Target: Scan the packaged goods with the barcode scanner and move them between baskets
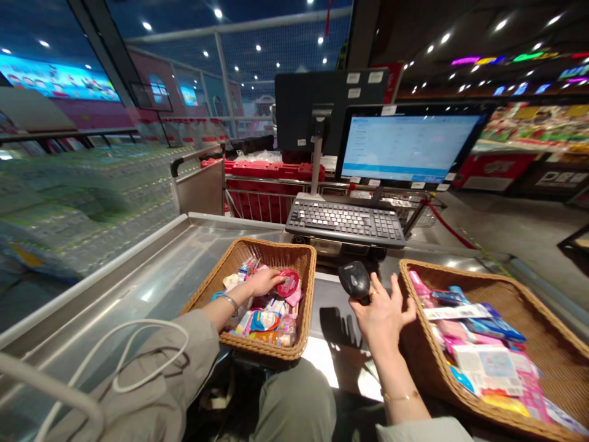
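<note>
Where the left hand (265,282) reaches: into the left basket (308,294), its fingers on a round red pack (289,285); whether they pinch it cannot be told.
Round red pack: among other packets (265,320) in the left basket, near its far right corner.
Right hand (381,316): fingers spread, just beside the black scanner (354,279); contact is unclear.
Right basket (547,322): holds more packets.
Step at the left basket: apparently taking hold of the red pack.
Next move: probably calls for a sure pinch and a lift clear of the rim.
</note>
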